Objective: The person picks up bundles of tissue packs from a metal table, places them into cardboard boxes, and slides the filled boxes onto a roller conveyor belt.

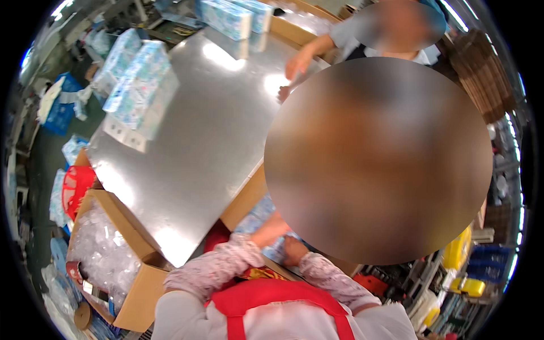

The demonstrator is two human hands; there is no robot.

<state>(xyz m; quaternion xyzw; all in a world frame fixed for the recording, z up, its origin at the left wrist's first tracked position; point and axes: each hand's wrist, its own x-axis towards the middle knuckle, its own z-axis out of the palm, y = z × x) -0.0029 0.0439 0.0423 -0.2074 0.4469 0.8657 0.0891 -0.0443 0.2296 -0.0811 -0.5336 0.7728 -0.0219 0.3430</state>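
From where I stand, the blue-and-white patterned soft packages (256, 214) lie low in front of the person in the red apron (283, 297), within an open brown cardboard box (245, 199) against the near edge of the shiny metal counter (190, 127). The bare left hand (272, 228) is over these packages, with their more visible part at its ten o'clock. The bare right hand (293, 251) sits just beside it, at its five o'clock, with patterned wrapping between the two. The left forearm, in a pale pink lacy sleeve (218, 263), slants toward two o'clock; the right forearm slants toward ten, its hand bent inward with the fingers curled down. A broad blur swallows everything to the right, so I cannot fairly tell whether either hand grips a package or merely rests there.

Around the counter's middle, more tall blue-and-white packages (139, 85) stand at ten o'clock and others (229, 18) at one. At two o'clock a co-worker's hand (305, 58) reaches over the edge. At the person's ten o'clock, a second brown cardboard box (136, 294) brims with crumpled clear plastic (105, 243), near a red plastic basket (78, 190).
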